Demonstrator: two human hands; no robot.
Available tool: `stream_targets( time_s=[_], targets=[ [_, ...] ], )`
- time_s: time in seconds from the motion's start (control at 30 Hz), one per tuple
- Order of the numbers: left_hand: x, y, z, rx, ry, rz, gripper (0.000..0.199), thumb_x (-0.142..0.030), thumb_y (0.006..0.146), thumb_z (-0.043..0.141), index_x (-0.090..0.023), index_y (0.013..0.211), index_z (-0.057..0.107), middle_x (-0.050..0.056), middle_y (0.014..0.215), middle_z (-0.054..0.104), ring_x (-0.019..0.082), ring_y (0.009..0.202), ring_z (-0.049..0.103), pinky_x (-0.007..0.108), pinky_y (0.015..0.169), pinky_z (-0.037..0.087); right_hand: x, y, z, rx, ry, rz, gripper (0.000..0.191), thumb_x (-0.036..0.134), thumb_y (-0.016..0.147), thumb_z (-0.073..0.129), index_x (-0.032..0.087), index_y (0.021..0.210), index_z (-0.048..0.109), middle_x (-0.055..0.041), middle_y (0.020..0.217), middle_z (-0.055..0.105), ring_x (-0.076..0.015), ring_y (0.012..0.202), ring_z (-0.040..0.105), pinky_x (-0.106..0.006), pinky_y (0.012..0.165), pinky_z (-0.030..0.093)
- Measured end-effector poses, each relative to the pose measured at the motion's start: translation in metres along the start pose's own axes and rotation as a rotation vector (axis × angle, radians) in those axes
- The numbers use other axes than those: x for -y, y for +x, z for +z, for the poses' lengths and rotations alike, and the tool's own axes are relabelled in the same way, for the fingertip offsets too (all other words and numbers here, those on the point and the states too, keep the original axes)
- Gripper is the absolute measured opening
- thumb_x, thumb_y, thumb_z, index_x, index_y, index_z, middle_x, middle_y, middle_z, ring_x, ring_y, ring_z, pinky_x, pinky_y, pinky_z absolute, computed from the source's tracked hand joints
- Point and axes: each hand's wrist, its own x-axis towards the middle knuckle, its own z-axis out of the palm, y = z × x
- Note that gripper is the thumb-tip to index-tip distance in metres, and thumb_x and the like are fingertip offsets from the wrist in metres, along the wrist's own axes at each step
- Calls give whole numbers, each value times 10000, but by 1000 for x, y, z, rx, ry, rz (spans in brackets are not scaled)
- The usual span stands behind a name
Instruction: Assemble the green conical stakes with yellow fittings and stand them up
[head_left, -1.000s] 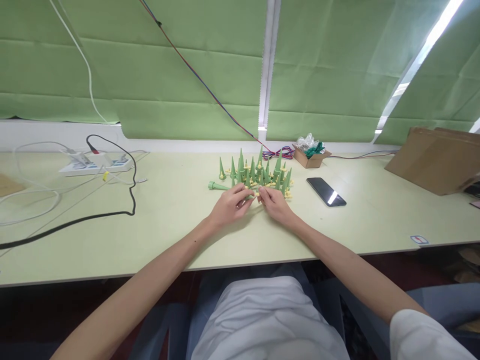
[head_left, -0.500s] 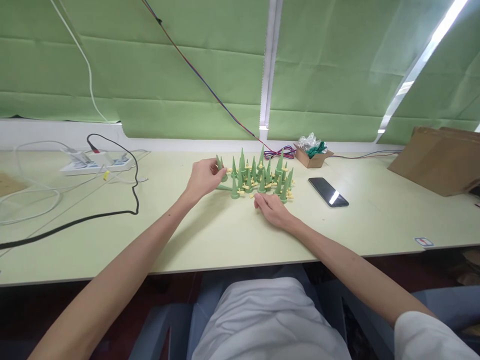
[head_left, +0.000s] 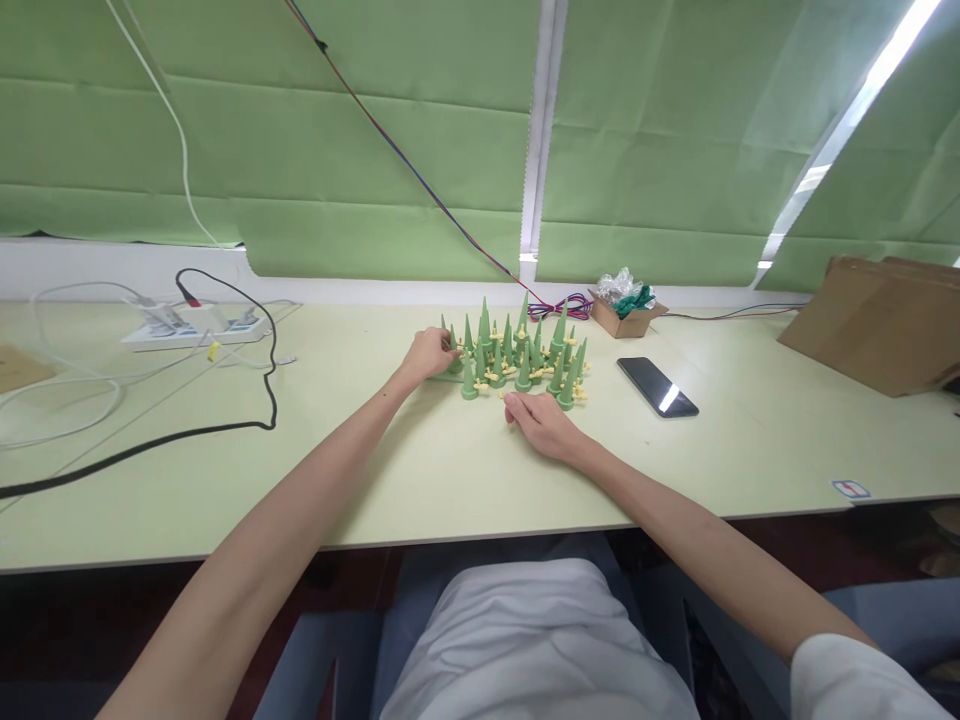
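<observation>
Several green cone-shaped plant watering spikes (head_left: pixel 523 372) with small yellow valves stand upright, points up, in a close group on the table. My left hand (head_left: pixel 430 353) is at the group's left edge, its fingers closed around a green spike (head_left: pixel 454 340), whose lower part they partly hide. Under that hand a long green piece (head_left: pixel 448 377) lies flat. My right hand (head_left: pixel 545 422) rests on the table just in front of the group, thumb and fingers pressed together. A bit of yellow shows by its fingertips; whether they hold it I cannot tell.
A black phone (head_left: pixel 658 386) lies right of the spikes. Behind it stands a small open carton (head_left: pixel 628 322) with crumpled wrap, beside coiled wire (head_left: pixel 574 305). Cardboard (head_left: pixel 874 325) leans at far right. A power strip (head_left: pixel 199 335) with cables is at left.
My left hand has moved right and slightly down with the spike, in against the group. My right hand has shifted slightly left, staying closed on the table.
</observation>
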Motion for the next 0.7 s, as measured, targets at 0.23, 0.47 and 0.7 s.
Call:
stream_targets(
  time_s=[0.23, 0.47, 0.7],
  targets=[
    [9, -16, -11, 69, 6, 13, 430, -170, 697, 630, -184, 1111, 517, 101, 993, 718, 252, 874, 647, 300, 659, 456, -2, 2, 2, -77, -42, 1, 363, 387, 992, 426, 204, 686, 493, 16, 616, 530, -133, 577, 457, -282, 617, 323],
    [17, -30, -15, 293, 213, 116, 412, -109, 616, 584, -209, 1016, 576, 123, 1082, 680, 295, 974, 637, 324, 743, 471, -9, 4, 3, -161, -3, 50, 166, 296, 899, 540, 206, 760, 542, -1, 675, 604, -141, 584, 491, -273, 607, 374],
    [18, -51, -20, 290, 445, 147, 291, -80, 713, 493, -192, 937, 640, 168, 1053, 662, 326, 905, 647, 357, 683, 433, -8, 4, -5, -228, -77, 32, 86, 235, 887, 533, 202, 825, 582, -16, 725, 634, -151, 615, 525, -273, 639, 388]
  ],
)
